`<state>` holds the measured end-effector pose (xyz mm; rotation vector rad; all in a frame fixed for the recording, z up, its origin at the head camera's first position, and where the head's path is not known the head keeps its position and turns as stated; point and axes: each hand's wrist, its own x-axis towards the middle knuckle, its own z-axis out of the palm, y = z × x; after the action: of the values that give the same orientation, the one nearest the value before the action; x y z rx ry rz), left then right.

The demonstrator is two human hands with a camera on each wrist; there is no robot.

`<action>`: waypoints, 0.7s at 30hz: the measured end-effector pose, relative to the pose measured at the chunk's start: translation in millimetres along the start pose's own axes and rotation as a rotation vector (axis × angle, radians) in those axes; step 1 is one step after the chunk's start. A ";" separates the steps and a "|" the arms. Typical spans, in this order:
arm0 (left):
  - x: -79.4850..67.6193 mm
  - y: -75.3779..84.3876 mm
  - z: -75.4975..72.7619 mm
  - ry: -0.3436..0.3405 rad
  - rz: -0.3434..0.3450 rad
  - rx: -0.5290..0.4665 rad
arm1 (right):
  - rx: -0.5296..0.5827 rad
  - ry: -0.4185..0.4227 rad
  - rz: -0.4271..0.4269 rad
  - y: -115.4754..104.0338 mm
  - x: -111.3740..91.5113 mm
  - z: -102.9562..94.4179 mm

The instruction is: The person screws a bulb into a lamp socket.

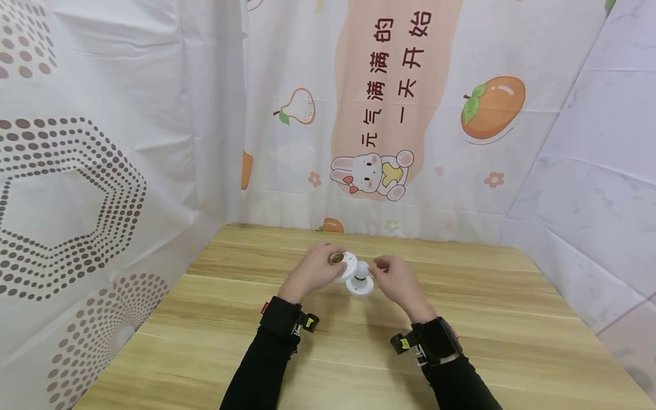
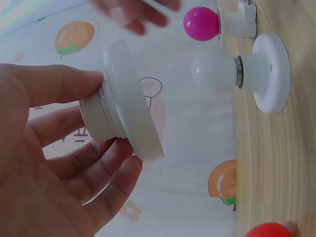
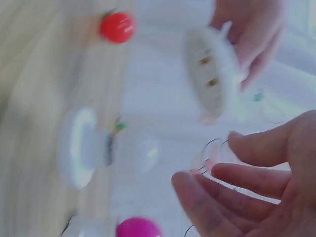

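Note:
My left hand (image 1: 316, 266) grips a white round lamp holder (image 2: 133, 103) by its narrow socket end, thumb on one side and fingers on the other. Two brass-coloured spots show on the holder's flat underside (image 3: 211, 98) in the right wrist view. A second lamp holder (image 2: 274, 74) stands on the table with a white bulb (image 2: 212, 71) upright in it. Beside that bulb hovers my right hand (image 1: 398, 280), its fingers loosely bent and nothing between them. Whether a fingertip touches the bulb is hard to tell in the head view; the right wrist view shows them apart.
A pink bulb (image 2: 201, 23) in a white fitting (image 2: 241, 20) stands beyond the second holder in the left wrist view. On the other side is a red round thing (image 3: 117, 27). The wooden table (image 1: 328, 353) ends at a printed curtain (image 1: 287, 210).

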<state>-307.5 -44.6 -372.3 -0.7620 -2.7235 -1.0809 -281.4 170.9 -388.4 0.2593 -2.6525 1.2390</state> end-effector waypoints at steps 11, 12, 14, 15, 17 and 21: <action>-0.6 12.3 7.2 -0.024 0.086 0.039 | 0.450 -0.108 0.143 -9.0 -4.2 -9.6; -0.7 13.3 7.6 -0.023 0.092 0.038 | 0.460 -0.108 0.152 -8.2 -4.2 -10.0; -0.6 15.1 8.6 -0.021 0.100 0.045 | 0.483 -0.106 0.168 -6.9 -3.8 -10.8; -0.7 16.2 8.9 -0.020 0.105 0.047 | 0.493 -0.105 0.175 -6.5 -3.6 -11.1; -0.9 18.0 9.2 -0.022 0.109 0.051 | 0.510 -0.104 0.182 -6.0 -3.4 -11.6; -1.7 21.6 9.5 -0.030 0.109 0.051 | 0.529 -0.110 0.186 -6.3 -3.6 -12.3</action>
<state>-294.6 -25.6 -366.5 -0.9133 -2.6872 -0.9816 -275.1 176.7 -376.9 0.1611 -2.4260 2.0315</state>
